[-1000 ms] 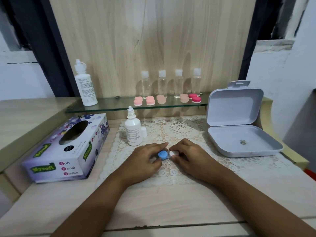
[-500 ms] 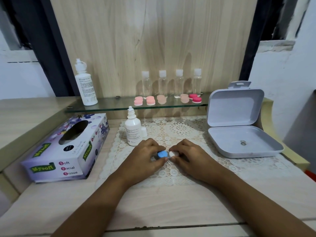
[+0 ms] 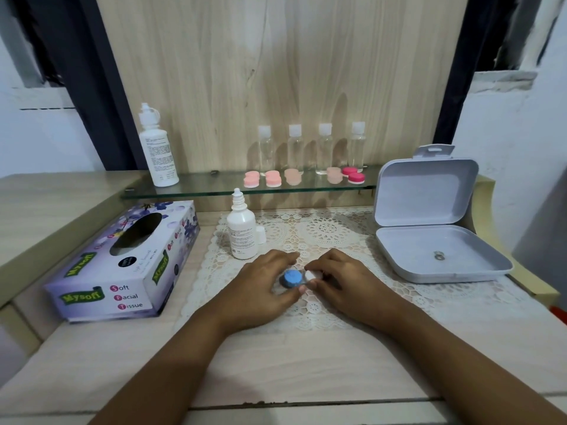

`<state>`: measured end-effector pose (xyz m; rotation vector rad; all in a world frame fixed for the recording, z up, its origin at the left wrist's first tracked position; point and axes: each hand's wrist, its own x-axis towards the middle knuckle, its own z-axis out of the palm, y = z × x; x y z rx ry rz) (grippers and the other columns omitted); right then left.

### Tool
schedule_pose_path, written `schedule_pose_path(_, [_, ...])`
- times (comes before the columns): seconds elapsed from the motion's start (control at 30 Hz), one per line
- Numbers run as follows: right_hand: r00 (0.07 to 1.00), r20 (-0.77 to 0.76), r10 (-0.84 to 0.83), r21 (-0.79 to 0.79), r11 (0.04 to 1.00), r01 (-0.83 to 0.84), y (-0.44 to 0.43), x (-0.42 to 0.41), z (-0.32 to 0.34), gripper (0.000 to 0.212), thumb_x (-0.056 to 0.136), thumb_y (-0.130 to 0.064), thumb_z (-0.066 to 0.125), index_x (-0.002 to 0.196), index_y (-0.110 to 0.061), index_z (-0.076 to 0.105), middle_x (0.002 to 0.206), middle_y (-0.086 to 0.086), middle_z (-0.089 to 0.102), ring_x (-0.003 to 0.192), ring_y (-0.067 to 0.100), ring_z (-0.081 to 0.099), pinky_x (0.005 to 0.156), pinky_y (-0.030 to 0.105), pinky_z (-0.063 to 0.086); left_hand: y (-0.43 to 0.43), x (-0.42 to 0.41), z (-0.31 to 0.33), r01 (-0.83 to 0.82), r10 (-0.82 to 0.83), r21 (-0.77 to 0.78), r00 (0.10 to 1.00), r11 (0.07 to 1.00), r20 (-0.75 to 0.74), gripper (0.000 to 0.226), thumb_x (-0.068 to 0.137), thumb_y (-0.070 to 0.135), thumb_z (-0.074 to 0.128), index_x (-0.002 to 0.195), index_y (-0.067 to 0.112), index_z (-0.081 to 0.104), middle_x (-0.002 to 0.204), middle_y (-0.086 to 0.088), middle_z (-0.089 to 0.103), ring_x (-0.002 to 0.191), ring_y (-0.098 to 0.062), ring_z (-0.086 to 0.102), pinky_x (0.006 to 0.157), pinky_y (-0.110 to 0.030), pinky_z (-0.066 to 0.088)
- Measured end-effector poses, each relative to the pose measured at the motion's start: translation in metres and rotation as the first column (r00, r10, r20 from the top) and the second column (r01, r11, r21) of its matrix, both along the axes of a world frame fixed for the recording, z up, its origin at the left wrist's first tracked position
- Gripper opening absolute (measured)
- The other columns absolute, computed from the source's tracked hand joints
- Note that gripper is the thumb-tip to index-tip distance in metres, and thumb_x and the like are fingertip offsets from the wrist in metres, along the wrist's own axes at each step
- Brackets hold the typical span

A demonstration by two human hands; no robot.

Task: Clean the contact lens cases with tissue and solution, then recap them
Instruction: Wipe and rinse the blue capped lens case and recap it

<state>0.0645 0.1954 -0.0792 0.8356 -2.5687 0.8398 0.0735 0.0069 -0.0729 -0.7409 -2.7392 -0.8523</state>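
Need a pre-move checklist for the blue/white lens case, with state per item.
1. Left hand grips the blue cap: ok.
2. Right hand pinches the white cap: ok.
3. Both caps over the lace mat, not the bare table: ok.
4. Small solution bottle upright beside the left hand, its loose cap next to it: ok.
5. Tissue ready: not ok, none shows outside the tissue box.
6. Blue cap tight or loose: cannot tell.
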Motion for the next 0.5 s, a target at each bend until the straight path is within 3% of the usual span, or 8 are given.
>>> schedule_pose_path(0.07, [1.000,0.003,-0.003,0.003,1.000,0.003,0.0000,-0.0002,0.0000,0.027,0.089,-0.023,0.059,0.114,-0.014,0.062,0.092,-0.006,0.046,0.083,0.005,0.047,0.073,0.003,0.032,-0.0020,0.0033,0.0014,0.044,-0.045,0.035,0.998,0.998,0.040,0.064,0.077,0.038,0.046,0.140,0.028,0.040,0.129,0.022,0.042,0.123,0.005,0.037,0.105,-0.015,0.028])
schedule_pose_path(0.2, [1.000,0.014,-0.004,0.000,1.000,0.004,0.0003,0.0001,0.0000,0.026,0.089,-0.022,0.059,0.114,-0.014,0.062,0.093,-0.007,0.046,0.085,0.005,0.048,0.074,0.004,0.032,-0.0025,0.0023,0.0028,0.094,-0.094,0.075,0.996,0.993,-0.011,0.045,0.083,0.022,0.049,0.127,0.019,0.057,0.114,0.015,0.056,0.108,0.001,0.051,0.095,-0.014,0.039])
schedule_pose_path(0.3, [1.000,0.017,-0.001,0.003,1.000,0.001,0.0006,0.0002,0.0000,0.026,0.089,-0.023,0.059,0.114,-0.014,0.062,0.093,-0.006,0.047,0.085,0.005,0.048,0.074,0.004,0.032,-0.0012,0.0004,0.0026,0.071,-0.068,0.068,0.997,0.995,-0.043,0.034,0.092,0.019,0.057,0.125,0.017,0.058,0.111,0.009,0.057,0.105,-0.003,0.052,0.093,-0.017,0.041])
schedule_pose_path(0.4, [1.000,0.016,-0.004,0.006,1.000,0.003,0.0007,0.0008,-0.0001,0.025,0.089,-0.023,0.059,0.113,-0.015,0.062,0.093,-0.005,0.047,0.085,0.006,0.048,0.073,0.004,0.032,-0.0003,-0.0003,0.0016,0.031,-0.025,0.097,0.997,0.995,-0.069,0.034,0.090,0.026,0.060,0.123,0.018,0.059,0.102,0.017,0.050,0.098,0.004,0.051,0.084,-0.004,0.035])
schedule_pose_path(0.5, [1.000,0.004,0.000,0.012,1.000,0.000,0.0004,0.0009,0.0003,0.025,0.089,-0.024,0.059,0.112,-0.015,0.062,0.094,-0.004,0.048,0.086,0.007,0.048,0.073,0.004,0.032,0.0009,-0.0021,0.0034,-0.023,0.034,0.133,0.996,0.991,-0.079,0.035,0.089,0.030,0.060,0.122,0.019,0.059,0.099,0.022,0.048,0.095,0.006,0.050,0.081,-0.001,0.033])
